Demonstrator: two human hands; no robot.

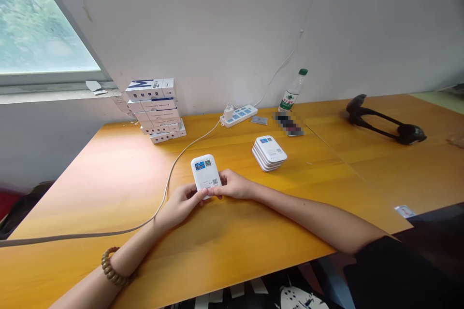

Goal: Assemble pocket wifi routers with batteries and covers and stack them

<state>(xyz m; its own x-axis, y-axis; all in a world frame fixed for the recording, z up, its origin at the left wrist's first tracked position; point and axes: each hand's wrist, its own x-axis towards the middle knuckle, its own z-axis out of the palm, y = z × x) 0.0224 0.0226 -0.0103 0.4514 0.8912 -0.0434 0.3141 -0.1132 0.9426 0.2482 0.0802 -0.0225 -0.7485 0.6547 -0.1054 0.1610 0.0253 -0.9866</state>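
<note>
A white, flat device with rounded corners [206,174], perhaps a portable router, is held up over the table between both hands. It carries a blue label and printed square codes. My left hand [184,204] grips its lower left side, thumb on the front face. From the right, my right hand [232,185] closes on the lower right edge, its thumb also across the front. The fingers behind the device are mostly hidden. To the right of my hands stands a neat stack of similar white devices [269,153], the top one with the same blue label.
Several white boxes [155,111] are stacked at the back left. A white cable [170,174] runs left from a power strip [239,115]. Behind are a water bottle [291,92] and a blurred-out item [289,124]. A black headband-like device [384,123] lies right on the wooden table [224,251].
</note>
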